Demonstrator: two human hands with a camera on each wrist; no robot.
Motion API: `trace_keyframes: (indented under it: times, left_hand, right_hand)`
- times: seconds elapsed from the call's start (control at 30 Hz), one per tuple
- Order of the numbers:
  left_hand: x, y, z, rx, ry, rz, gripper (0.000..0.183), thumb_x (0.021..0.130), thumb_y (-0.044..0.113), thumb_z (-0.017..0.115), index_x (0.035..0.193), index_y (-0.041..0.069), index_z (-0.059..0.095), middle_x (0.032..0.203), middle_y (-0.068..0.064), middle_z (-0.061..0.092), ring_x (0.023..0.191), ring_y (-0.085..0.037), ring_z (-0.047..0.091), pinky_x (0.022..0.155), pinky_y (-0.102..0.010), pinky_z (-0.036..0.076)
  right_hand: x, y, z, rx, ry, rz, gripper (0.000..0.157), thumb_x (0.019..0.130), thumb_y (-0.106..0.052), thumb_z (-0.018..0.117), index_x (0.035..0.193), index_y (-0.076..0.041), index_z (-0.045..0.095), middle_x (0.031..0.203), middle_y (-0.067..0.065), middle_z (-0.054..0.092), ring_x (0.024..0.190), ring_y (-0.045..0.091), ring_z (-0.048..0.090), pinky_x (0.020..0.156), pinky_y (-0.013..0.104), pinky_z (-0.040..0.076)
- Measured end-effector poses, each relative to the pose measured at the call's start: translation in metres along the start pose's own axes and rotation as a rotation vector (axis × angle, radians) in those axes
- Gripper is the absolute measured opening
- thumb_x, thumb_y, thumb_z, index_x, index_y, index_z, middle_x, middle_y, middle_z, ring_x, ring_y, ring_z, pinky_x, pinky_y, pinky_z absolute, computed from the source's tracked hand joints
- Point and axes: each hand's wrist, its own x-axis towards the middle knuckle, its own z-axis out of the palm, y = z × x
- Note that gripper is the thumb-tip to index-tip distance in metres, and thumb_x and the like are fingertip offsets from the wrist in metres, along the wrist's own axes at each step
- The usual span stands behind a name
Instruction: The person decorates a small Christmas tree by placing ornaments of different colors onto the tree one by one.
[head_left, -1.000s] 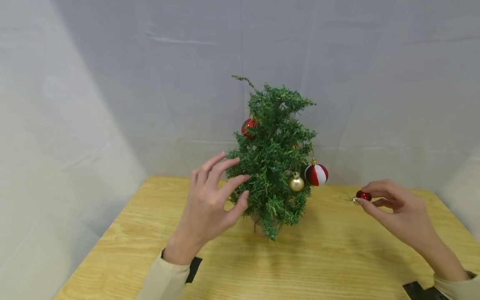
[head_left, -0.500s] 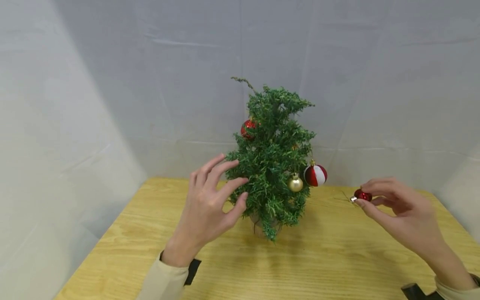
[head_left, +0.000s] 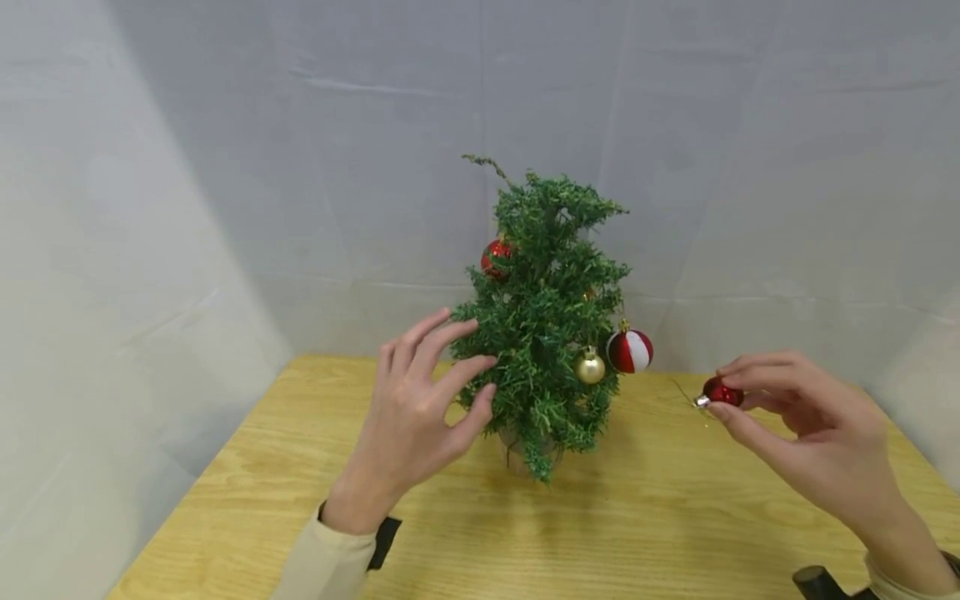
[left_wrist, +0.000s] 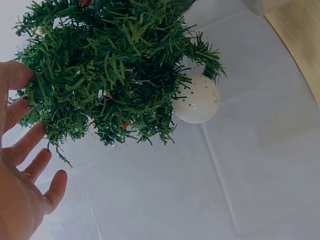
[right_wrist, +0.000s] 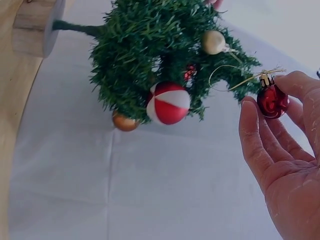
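A small artificial Christmas tree (head_left: 543,333) stands on the wooden table (head_left: 660,517). My right hand (head_left: 817,433) pinches a shiny red bauble (right_wrist: 272,101) between thumb and fingers, to the right of the tree. Its metal cap and thin gold loop of thread (right_wrist: 220,80) point toward the tree. My left hand (head_left: 420,408) is at the tree's left side, fingers spread and relaxed, fingertips right at the branches. On the tree hang a red bauble (head_left: 497,259), a gold bauble (head_left: 589,365) and a red-and-white striped bauble (head_left: 630,351).
A white speckled bauble (left_wrist: 198,99) hangs on the tree in the left wrist view, and an orange-gold bauble (right_wrist: 125,121) in the right wrist view. The tree has a round wooden base (right_wrist: 36,27). A pale sheet (head_left: 375,167) hangs behind the table.
My right hand has shifted slightly left and turned the red bauble a little, so its cap tips lower. The left hand has stayed almost in place.
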Motion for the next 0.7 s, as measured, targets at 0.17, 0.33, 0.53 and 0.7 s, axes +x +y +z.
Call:
trace_keyframes:
  times: [0.17,0.33,0.53,0.7]
  left_hand:
    - [0.003,0.001,-0.001,0.009,0.022,0.027,0.022,0.093,0.026,0.068,0.109,0.013,0.076,0.135,-0.014,0.064,0.137,-0.038,0.050,0.096,-0.054,0.042]
    - [0.007,0.008,-0.002,0.010,0.090,0.092,0.024,0.097,0.027,0.062,0.112,0.014,0.076,0.130,-0.013,0.067,0.131,-0.036,0.056,0.096,-0.053,0.044]
    - [0.013,0.024,0.000,-0.002,0.184,0.211,0.024,0.098,0.025,0.061,0.114,0.015,0.075,0.122,-0.011,0.070,0.118,-0.031,0.064,0.090,-0.049,0.049]
    - [0.013,0.037,0.002,-0.042,0.169,0.234,0.025,0.096,0.024,0.062,0.117,0.016,0.075,0.122,-0.008,0.071,0.117,-0.028,0.065,0.088,-0.047,0.050]
  right_hand:
    - [0.008,-0.005,0.010,0.068,0.007,-0.065,0.029,0.083,0.010,0.077,0.096,0.029,0.061,0.111,0.018,0.071,0.094,0.016,0.074,0.082,0.017,0.059]
    - [0.013,-0.007,0.019,0.074,-0.011,-0.091,0.026,0.084,0.009,0.076,0.096,0.028,0.062,0.113,0.018,0.070,0.095,0.016,0.073,0.082,0.017,0.059]
    - [0.019,-0.006,0.030,0.101,-0.021,-0.117,0.024,0.085,0.010,0.075,0.097,0.027,0.062,0.114,0.020,0.070,0.096,0.017,0.072,0.082,0.017,0.058]
    - [0.023,-0.007,0.037,0.116,-0.039,-0.145,0.023,0.085,0.010,0.075,0.096,0.026,0.063,0.114,0.021,0.070,0.096,0.018,0.071,0.081,0.018,0.059]
